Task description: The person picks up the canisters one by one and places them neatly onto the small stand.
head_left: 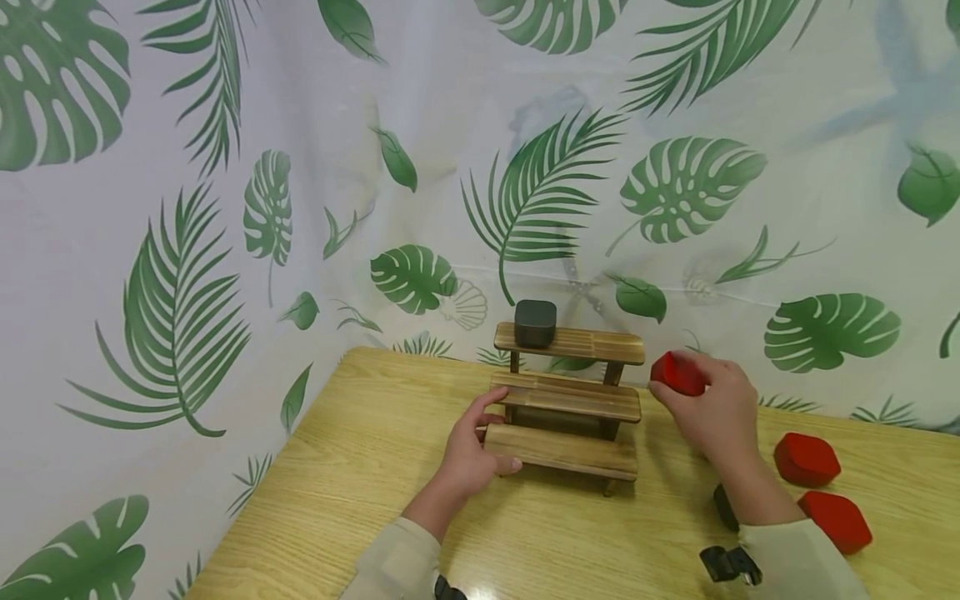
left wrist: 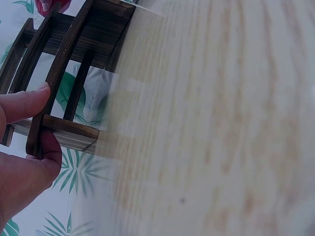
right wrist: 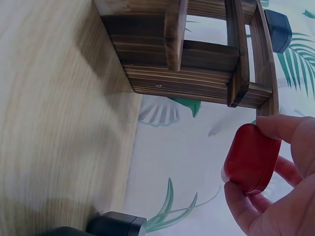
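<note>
Left hand (head_left: 467, 450) grips stepped wooden rack (head_left: 567, 403) at its left end; right hand (head_left: 712, 410) pinches red box (head_left: 677, 373) beside rack's right end.

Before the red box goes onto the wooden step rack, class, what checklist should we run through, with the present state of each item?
1. Right hand has a firm grip on the red box: ok, fingers and thumb curl round it.
2. Left hand steadies the wooden step rack: ok, it holds the left end of the lower steps.
3. Free room on the top step: ok, the black box sits only at its left end.
4. Middle and bottom steps free: ok.
5. Rack feet flat on the table: cannot tell.
6. Spare red boxes out of the way: ok.
</note>
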A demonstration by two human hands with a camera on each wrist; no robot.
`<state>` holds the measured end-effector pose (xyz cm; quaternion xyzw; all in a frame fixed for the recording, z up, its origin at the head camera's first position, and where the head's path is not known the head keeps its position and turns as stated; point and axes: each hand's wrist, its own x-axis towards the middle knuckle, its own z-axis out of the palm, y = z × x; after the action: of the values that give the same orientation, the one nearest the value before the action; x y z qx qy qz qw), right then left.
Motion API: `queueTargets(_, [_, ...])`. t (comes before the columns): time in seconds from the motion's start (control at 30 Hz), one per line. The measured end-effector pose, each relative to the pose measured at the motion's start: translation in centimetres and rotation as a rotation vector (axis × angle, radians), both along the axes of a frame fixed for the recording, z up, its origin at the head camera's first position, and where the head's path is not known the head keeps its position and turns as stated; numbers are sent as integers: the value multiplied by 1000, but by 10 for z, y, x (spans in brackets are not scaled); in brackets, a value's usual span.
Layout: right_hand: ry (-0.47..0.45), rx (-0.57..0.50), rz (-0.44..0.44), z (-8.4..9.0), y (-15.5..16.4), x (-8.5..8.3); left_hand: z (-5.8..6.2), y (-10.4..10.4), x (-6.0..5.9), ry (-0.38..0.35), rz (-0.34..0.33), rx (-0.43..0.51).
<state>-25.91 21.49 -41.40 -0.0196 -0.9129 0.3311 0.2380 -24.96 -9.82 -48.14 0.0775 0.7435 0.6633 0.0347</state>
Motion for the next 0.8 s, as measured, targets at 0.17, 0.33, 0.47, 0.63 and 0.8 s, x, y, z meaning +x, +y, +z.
queueTargets(0.17, [-11, -27, -11, 4, -2, 1, 1, 0, 0, -8, -1, 3])
queueTargets(0.33, [14, -39, -24, 4, -2, 0, 2, -1, 1, -7, -4, -4])
queueTargets(0.47, [58, -72, -34, 5, -3, -2, 3, -1, 1, -5, -4, -5])
queueTargets(0.63, [91, -122, -37, 9, -5, -2, 3, -1, 1, 0, -3, -7])
queueTargets(0.8, [110, -140, -40, 12, -7, -2, 1, -1, 1, 9, -2, -6])
